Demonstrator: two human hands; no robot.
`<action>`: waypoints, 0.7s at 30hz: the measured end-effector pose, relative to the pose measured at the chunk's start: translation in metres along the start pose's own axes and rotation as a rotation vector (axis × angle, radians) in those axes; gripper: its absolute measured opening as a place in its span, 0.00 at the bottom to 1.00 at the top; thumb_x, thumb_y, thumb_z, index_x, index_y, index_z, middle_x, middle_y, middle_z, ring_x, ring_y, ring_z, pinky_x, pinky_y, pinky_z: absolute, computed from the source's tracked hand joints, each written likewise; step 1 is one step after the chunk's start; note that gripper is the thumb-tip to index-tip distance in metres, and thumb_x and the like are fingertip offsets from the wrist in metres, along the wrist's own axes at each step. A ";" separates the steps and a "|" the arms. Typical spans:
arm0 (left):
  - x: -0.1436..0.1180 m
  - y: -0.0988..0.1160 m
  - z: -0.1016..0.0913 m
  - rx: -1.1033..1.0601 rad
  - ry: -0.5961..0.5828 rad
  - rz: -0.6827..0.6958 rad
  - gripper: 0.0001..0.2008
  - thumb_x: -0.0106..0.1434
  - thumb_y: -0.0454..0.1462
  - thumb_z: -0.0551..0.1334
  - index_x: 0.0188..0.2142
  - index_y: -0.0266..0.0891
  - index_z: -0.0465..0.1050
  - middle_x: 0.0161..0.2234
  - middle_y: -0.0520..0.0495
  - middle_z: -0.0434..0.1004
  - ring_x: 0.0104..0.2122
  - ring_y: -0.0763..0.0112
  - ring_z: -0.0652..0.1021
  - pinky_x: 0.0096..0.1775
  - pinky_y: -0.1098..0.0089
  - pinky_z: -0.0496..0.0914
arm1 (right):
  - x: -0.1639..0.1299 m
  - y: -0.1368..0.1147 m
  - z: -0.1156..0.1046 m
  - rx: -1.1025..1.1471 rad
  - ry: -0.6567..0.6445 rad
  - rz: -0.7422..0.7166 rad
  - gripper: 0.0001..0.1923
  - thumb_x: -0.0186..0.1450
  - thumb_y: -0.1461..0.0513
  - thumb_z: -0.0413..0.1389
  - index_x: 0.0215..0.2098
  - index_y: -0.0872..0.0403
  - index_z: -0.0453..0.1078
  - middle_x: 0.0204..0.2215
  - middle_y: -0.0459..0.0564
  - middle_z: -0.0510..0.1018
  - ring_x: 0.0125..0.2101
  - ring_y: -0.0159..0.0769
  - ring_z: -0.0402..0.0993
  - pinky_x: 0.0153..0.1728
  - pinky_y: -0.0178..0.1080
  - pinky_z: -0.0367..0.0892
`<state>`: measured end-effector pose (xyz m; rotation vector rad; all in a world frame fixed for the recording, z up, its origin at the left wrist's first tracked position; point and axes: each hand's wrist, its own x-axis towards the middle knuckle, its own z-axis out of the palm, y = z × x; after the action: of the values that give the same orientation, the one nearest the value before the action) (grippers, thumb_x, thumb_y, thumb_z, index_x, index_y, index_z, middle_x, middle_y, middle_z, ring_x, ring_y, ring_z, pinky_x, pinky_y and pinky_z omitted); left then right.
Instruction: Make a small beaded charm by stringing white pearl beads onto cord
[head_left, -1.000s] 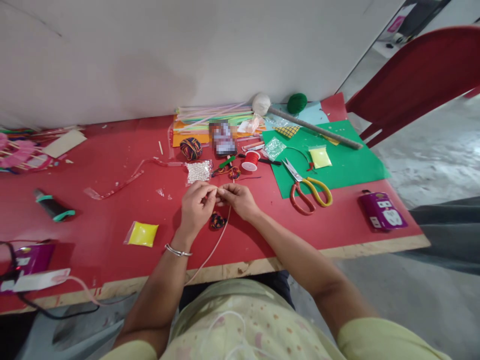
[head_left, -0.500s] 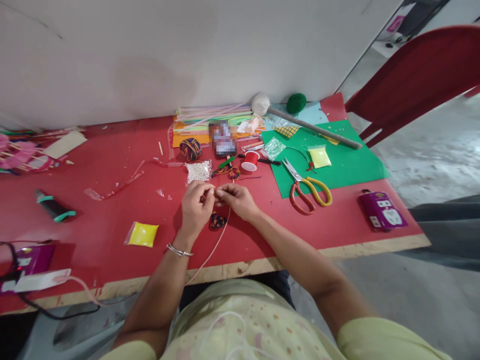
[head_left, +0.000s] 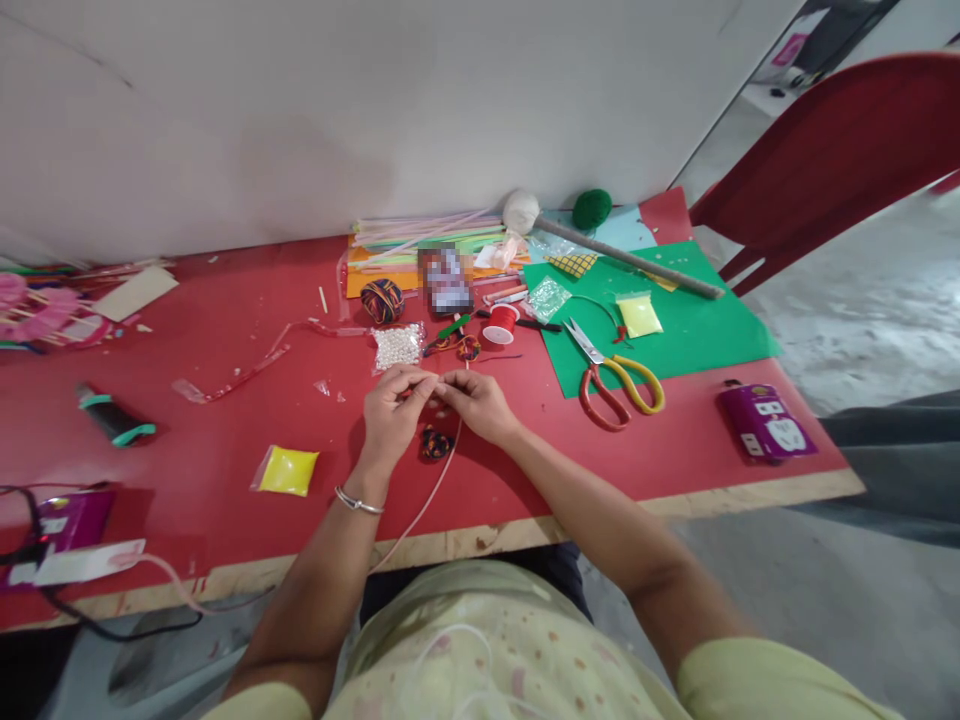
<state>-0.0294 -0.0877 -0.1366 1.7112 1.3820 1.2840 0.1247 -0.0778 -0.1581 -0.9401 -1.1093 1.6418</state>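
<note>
My left hand (head_left: 394, 412) and my right hand (head_left: 482, 402) meet at the fingertips above the red table. Both are closed in a pinch; whatever lies between the fingers is too small or hidden to make out. Just below them rests a dark multicoloured bundle of yarn (head_left: 435, 443), with a pink cable (head_left: 421, 512) running past it. Beyond my left hand lies a clear bag of white beads (head_left: 398, 346). A small loop of multicoloured yarn (head_left: 469, 347) and a red thread spool (head_left: 500, 324) are beyond my right hand.
Scissors (head_left: 607, 378) with red and yellow handles lie partly on green paper (head_left: 697, 330). A phone (head_left: 447, 280) and a yarn ball (head_left: 382, 300) are farther back. A yellow packet (head_left: 288, 470) is at left, a purple box (head_left: 766, 420) at right. A wall (head_left: 262, 120) rises behind.
The fingertips of both hands have drawn closer together, and my left thumb now lies flatter towards the right hand. The things on the table have kept their places.
</note>
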 end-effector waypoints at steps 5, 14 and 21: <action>0.000 -0.004 0.002 0.040 0.078 0.027 0.09 0.67 0.41 0.64 0.33 0.40 0.78 0.34 0.48 0.78 0.38 0.68 0.77 0.42 0.68 0.72 | -0.002 -0.001 -0.002 -0.176 0.044 -0.096 0.18 0.63 0.47 0.62 0.35 0.54 0.78 0.30 0.47 0.81 0.31 0.35 0.76 0.35 0.37 0.74; -0.002 -0.005 0.006 0.109 0.088 0.055 0.09 0.69 0.42 0.62 0.36 0.41 0.76 0.37 0.46 0.77 0.40 0.68 0.77 0.39 0.70 0.72 | -0.007 -0.007 -0.007 -0.584 0.090 -0.405 0.11 0.70 0.57 0.56 0.39 0.52 0.79 0.33 0.49 0.83 0.33 0.34 0.77 0.38 0.34 0.68; -0.004 -0.013 0.012 -0.067 0.170 -0.084 0.11 0.68 0.46 0.63 0.36 0.41 0.76 0.32 0.49 0.76 0.29 0.73 0.74 0.32 0.72 0.70 | -0.005 -0.003 -0.006 -0.443 0.070 -0.246 0.11 0.68 0.55 0.57 0.35 0.53 0.77 0.29 0.47 0.81 0.30 0.34 0.76 0.34 0.34 0.69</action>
<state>-0.0235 -0.0867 -0.1537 1.5129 1.4729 1.4387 0.1328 -0.0809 -0.1565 -1.0793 -1.5090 1.1768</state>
